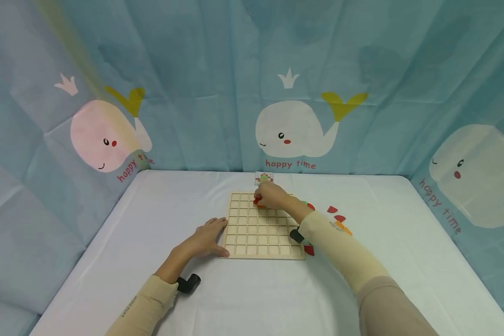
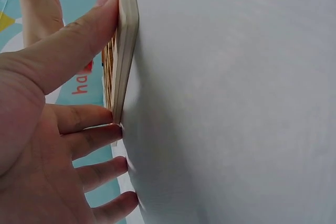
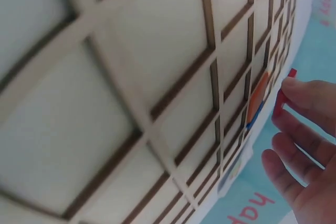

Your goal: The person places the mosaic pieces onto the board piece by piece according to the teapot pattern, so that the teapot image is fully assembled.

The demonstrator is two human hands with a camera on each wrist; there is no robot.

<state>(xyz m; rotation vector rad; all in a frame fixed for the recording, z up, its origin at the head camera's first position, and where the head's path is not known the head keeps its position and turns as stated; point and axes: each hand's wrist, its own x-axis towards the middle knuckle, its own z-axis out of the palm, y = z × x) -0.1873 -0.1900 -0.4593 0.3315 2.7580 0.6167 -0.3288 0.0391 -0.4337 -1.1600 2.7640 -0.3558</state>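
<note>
Open lane on the white table point(image 1: 168, 200) left of the grid board point(image 1: 247, 238); left hand point(image 1: 210, 235) blocks part of the board's left edge and the front-left corner. Wide gap in front, between the forearms. Nearer-left cells reachable from above, low ribs between them. Right hand point(image 1: 270, 195), pinching a red piece point(image 3: 281, 100), obstructs the far rows; its sleeve point(image 1: 340, 252) hangs across the right side. Loose red pieces point(image 1: 332, 209) and orange pieces point(image 1: 343, 227) clutter the right; room beyond. Curtain point(image 1: 218, 130) bounds the far side.
</note>
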